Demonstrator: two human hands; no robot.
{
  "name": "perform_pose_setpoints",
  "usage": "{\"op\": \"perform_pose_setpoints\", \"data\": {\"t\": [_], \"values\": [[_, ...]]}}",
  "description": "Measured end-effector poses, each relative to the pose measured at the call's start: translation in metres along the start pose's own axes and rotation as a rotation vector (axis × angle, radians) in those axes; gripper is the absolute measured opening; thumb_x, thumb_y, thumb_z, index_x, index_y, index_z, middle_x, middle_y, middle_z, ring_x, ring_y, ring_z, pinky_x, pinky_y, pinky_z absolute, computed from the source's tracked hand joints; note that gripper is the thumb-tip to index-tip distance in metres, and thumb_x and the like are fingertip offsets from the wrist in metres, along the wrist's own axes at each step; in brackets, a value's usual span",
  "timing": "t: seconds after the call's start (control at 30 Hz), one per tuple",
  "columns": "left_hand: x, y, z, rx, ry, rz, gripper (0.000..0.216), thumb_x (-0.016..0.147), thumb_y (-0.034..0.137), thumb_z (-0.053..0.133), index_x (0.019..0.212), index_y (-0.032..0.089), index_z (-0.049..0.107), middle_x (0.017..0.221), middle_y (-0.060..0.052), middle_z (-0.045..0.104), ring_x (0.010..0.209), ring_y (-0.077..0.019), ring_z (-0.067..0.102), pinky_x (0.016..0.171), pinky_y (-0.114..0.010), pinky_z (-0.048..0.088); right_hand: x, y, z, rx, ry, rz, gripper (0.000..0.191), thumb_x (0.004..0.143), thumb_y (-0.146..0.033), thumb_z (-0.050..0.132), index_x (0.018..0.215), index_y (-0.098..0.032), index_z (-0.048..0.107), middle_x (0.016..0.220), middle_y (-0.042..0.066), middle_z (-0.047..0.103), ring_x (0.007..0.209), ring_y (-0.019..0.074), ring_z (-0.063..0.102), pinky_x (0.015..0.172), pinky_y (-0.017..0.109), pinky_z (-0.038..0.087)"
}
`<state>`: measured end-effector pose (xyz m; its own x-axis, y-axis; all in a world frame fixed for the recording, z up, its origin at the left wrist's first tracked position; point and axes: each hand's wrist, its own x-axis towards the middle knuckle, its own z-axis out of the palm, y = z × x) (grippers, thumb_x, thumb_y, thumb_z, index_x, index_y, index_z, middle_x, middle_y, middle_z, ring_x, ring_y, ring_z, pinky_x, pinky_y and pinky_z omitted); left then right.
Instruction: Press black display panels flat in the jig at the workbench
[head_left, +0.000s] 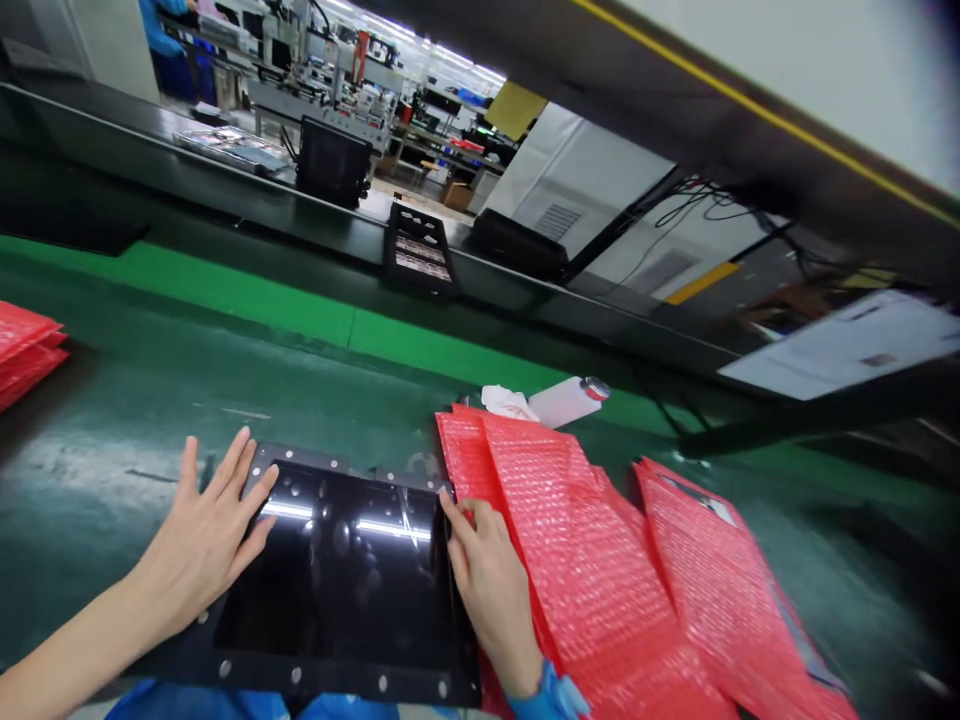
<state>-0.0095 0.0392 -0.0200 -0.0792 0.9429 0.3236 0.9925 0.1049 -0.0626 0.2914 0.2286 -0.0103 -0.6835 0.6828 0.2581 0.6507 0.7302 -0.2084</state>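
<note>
One black panel (352, 590) lies by the desk's (150, 345) near edge, left hand (206, 540) spread wide, right hand (487, 575) fingers narrowed at a corner, grip unclear: likely steadying; next calls for even pressure.

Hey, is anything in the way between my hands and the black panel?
Nothing visible. Your left hand is at the upper left of the black panel, your right hand at its upper right; the red bubble bags lie off to the right.
</note>
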Motion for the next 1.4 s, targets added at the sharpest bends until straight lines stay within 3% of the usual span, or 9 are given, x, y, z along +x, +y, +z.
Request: {"op": "perform_pose_setpoints", "data": {"t": [0.1,0.2,0.37,0.57,0.7,0.93,1.07,1.27,1.4], "values": [[0.008,-0.001,0.006,-0.009,0.023,-0.008,0.051,0.097,0.033,0.044,0.142,0.009,0.048,0.155,-0.029,0.033,0.149,-0.0404,0.022,0.113,-0.077,0.008,0.001,0.000,0.003,-0.239,-0.016,-0.141,0.049,0.092,-0.004,0.037,0.138,-0.014,0.051,0.107,0.012,0.062,0.091,0.0281,0.056,0.077,0.046,0.053],[0.006,-0.001,0.012,-0.056,0.038,-0.019,0.061,0.096,0.035,0.045,0.151,0.011,0.036,0.159,-0.027,0.025,0.149,-0.0418,0.021,0.114,-0.076,0.009,0.001,-0.002,0.009,-0.280,-0.022,-0.154,0.057,0.090,0.000,0.035,0.144,-0.015,0.044,0.106,0.011,0.064,0.090,0.0280,0.056,0.077,0.045,0.053],[0.007,-0.002,0.018,-0.139,0.053,-0.034,0.073,0.095,0.036,0.045,0.159,0.017,0.015,0.163,-0.022,0.016,0.150,-0.0436,0.017,0.115,-0.073,0.012,0.005,-0.010,0.021,-0.117,0.042,-0.092,0.061,0.092,-0.003,0.036,0.151,-0.017,0.035,0.104,0.011,0.062,0.092,0.0272,0.055,0.079,0.043,0.055],[-0.004,-0.003,0.006,-0.209,-0.022,-0.063,0.066,0.099,0.042,0.043,0.159,0.023,0.020,0.165,-0.015,0.016,0.151,-0.0414,0.012,0.117,-0.071,0.009,-0.012,-0.017,0.000,0.239,-0.010,0.007,0.053,0.093,-0.007,0.032,0.135,-0.025,0.058,0.097,0.007,0.056,0.092,0.0218,0.057,0.082,0.039,0.054],[-0.034,-0.006,-0.012,-0.351,-0.198,-0.007,0.072,0.097,0.048,0.048,0.159,0.026,0.017,0.167,-0.012,0.004,0.151,-0.0419,0.010,0.116,-0.068,0.023,-0.042,-0.014,-0.028,0.414,-0.183,0.169,0.043,0.097,-0.021,0.042,0.137,-0.027,0.056,0.100,0.006,0.054,0.090,0.0192,0.061,0.082,0.035,0.054],[-0.056,-0.035,-0.012,-0.360,-0.309,0.154,0.075,0.094,0.046,0.052,0.159,0.030,0.017,0.166,-0.009,0.007,0.150,-0.0431,0.013,0.109,-0.066,0.038,-0.037,0.001,-0.051,0.375,-0.615,0.207,0.093,0.079,-0.020,0.071,0.158,-0.029,0.022,0.075,-0.005,0.057,0.061,0.0168,0.058,0.061,0.028,0.050],[-0.054,-0.032,-0.007,-0.340,-0.290,0.188,0.075,0.094,0.045,0.051,0.159,0.028,0.016,0.166,-0.012,0.007,0.149,-0.0456,0.015,0.105,-0.068,0.042,-0.029,0.000,-0.046,0.293,-0.580,0.166,0.097,0.078,-0.021,0.073,0.158,-0.031,0.019,0.072,-0.007,0.059,0.058,0.0169,0.058,0.060,0.027,0.048],[-0.050,0.006,-0.010,-0.421,-0.208,-0.037,0.066,0.100,0.044,0.042,0.159,0.027,0.018,0.167,-0.012,0.001,0.151,-0.0449,0.010,0.112,-0.069,0.030,-0.049,-0.006,-0.038,0.320,-0.481,0.256,0.091,0.082,-0.037,0.075,0.157,-0.029,0.024,0.090,0.000,0.065,0.072,0.0202,0.063,0.060,0.030,0.051],[-0.050,0.022,-0.004,-0.347,-0.088,-0.111,0.072,0.098,0.054,0.044,0.159,0.028,0.017,0.167,-0.013,0.002,0.151,-0.0422,0.014,0.118,-0.067,0.016,-0.036,-0.008,-0.049,0.226,-0.473,0.133,0.063,0.094,-0.044,0.059,0.151,-0.025,0.040,0.100,0.005,0.069,0.083,0.0233,0.068,0.066,0.034,0.054]]}}
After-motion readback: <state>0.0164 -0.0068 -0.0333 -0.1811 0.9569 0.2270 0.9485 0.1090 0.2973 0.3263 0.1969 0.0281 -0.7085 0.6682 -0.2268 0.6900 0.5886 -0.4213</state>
